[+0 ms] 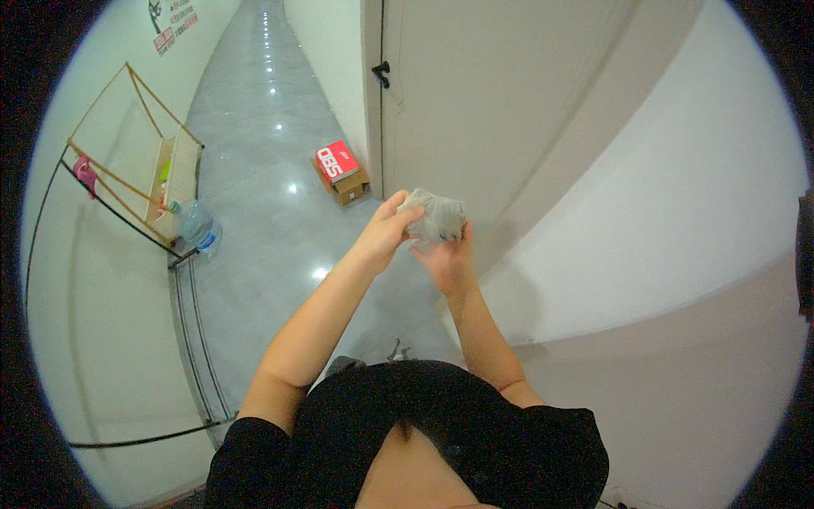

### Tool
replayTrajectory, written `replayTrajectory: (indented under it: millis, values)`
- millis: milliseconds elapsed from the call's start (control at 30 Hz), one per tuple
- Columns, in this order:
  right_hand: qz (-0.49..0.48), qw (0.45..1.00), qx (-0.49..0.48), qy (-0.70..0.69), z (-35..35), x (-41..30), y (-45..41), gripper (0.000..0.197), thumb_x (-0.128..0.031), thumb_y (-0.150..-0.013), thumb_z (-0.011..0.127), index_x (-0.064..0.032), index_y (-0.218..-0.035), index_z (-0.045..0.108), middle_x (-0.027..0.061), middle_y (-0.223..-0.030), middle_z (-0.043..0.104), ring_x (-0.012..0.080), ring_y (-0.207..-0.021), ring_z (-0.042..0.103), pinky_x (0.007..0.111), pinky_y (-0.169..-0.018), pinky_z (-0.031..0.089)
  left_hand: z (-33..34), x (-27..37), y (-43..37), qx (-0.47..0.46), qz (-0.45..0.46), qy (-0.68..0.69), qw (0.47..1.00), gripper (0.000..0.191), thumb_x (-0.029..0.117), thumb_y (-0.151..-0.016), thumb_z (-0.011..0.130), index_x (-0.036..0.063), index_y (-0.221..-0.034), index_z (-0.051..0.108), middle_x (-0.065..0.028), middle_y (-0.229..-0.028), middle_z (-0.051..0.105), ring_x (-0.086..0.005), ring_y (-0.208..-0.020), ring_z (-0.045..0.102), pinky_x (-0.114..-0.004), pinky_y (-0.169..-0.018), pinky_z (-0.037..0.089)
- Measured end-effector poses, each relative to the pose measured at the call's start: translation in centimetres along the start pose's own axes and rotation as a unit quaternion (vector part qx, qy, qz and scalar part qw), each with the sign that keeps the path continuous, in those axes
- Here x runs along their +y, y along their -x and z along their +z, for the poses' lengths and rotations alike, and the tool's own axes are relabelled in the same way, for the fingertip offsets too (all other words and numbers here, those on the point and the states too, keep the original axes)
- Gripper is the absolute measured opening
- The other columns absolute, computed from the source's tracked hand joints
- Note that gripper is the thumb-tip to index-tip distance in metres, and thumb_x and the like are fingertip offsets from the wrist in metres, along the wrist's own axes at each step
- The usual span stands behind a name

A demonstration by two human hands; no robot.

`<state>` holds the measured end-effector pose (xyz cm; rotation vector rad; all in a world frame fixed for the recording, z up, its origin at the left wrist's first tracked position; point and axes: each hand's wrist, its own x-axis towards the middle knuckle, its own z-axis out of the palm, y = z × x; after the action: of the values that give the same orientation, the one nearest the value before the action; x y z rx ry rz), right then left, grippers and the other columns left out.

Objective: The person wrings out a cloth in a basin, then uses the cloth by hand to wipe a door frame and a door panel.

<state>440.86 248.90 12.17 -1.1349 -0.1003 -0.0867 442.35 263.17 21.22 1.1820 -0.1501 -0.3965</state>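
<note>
A crumpled grey cloth (pixel 437 215) is held up in front of me between both hands. My left hand (pixel 389 230) grips its left side, with the thumb lying over the front. From below and the right, my right hand (pixel 450 257) holds the lower edge, its fingers partly hidden behind the cloth and somewhat blurred. The cloth looks folded or bunched; a small dark patch shows near its lower right.
Ahead on the shiny grey floor (pixel 254 159) sits a red box (pixel 337 161) on a cardboard carton (pixel 351 188), beside a closed door (pixel 483 76) with a black handle (pixel 381 74). Leftward stand a rack (pixel 121 219) with a pink cloth (pixel 84 175) and a large clear plastic bottle (pixel 200 227).
</note>
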Motion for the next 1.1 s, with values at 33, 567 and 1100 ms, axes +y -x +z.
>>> replayTrajectory:
  millis: [33, 567, 1100]
  values:
    - [-0.033, 0.995, -0.022, 0.087, 0.0, -0.2, -0.8, 0.054, -0.046, -0.092, 0.043, -0.0126, -0.134, 0.038, 0.0037, -0.133, 0.046, 0.0244, -0.122, 0.043, 0.043, -0.099, 0.037, -0.4, 0.2, -1.1, -0.027, -0.003, 0.012, 1.000, 0.020, 0.014, -0.088, 0.054, 0.0098, -0.107, 0.052, 0.0008, -0.103, 0.058, -0.0111, -0.093, 0.054, -0.029, -0.078, 0.045]
    - [-0.471, 0.627, 0.412, 0.463, 6.5, -21.1, -9.7, 0.040, -0.007, -0.071, 0.066, -0.0062, -0.111, 0.060, 0.0056, -0.112, 0.059, 0.0199, -0.100, 0.054, 0.036, -0.092, 0.039, -6.5, 6.3, -17.5, -0.261, 0.121, -0.238, 0.928, 0.033, 0.018, -0.083, 0.065, 0.0068, -0.113, 0.055, -0.0073, -0.117, 0.053, -0.0157, -0.093, 0.055, -0.030, -0.076, 0.047]
    - [0.047, 0.034, 0.185, 0.981, 2.6, -19.5, -8.6, 0.043, -0.035, -0.075, 0.065, -0.0074, -0.108, 0.061, 0.0083, -0.103, 0.059, 0.0301, -0.111, 0.050, 0.054, -0.108, 0.018, -7.6, 3.7, -22.2, -0.407, -0.019, -0.162, 0.899, 0.021, 0.023, -0.088, 0.060, 0.0038, -0.095, 0.061, -0.0014, -0.083, 0.062, -0.0104, -0.077, 0.055, -0.026, -0.070, 0.044]
